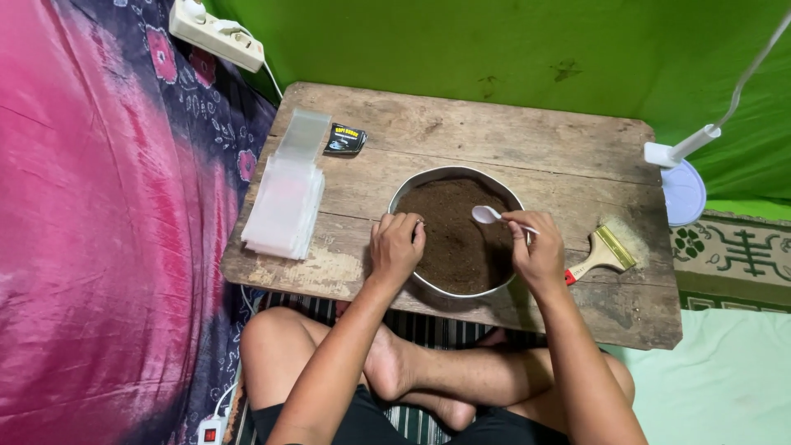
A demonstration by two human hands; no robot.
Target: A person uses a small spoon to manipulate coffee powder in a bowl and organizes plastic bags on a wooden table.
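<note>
Bare tabletop (494,132) behind the pan (412,191); bag stack (284,206) crowds left, brush (606,251) right.

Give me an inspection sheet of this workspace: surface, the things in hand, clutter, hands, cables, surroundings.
Surface: low, worn wooden table, stained and scuffed.
Things in hand: round metal pan filled with dark brown powder; white plastic spoon held above the powder.
Clutter: stack of clear plastic bags at the table's left edge; small black sachet behind it; paintbrush right of the pan.
Hands: left hand rests on the pan's left rim; right hand grips the spoon's handle.
Cables: white power strip with a cord on the cloth at upper left; another power strip by the knee.
Surroundings: green wall, pink and purple cloth, white lamp at right.
</note>
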